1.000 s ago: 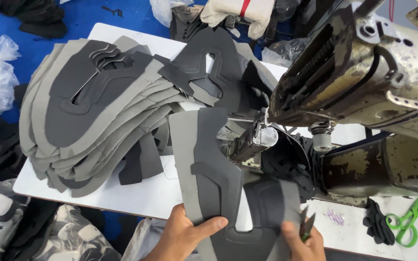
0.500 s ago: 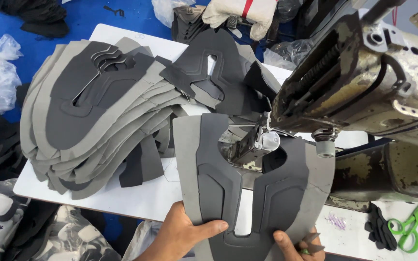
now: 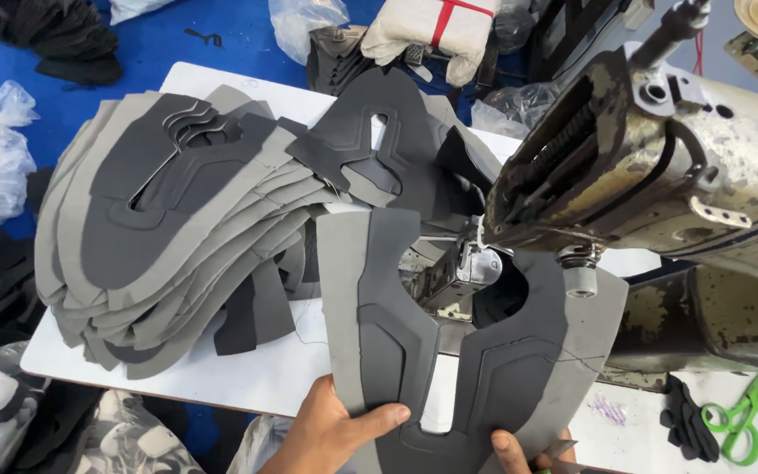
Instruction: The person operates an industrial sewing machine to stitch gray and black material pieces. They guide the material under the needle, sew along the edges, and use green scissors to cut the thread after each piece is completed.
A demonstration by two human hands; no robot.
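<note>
At a white worktable (image 3: 247, 386) beside a worn, grey industrial sewing machine (image 3: 660, 167), a worker's left hand (image 3: 331, 430) grips the bottom edge of a U-shaped grey and black shoe-upper panel (image 3: 396, 325), thumb pressed flat on top, other fingers hidden underneath. Right hand (image 3: 528, 452), mostly cut off by frame w/ only fingertips showing, pinches the panel's lower right edge. The panel's middle sits at the needle area. Stack of matching grey panels (image 3: 168, 237) lies to the left.
</note>
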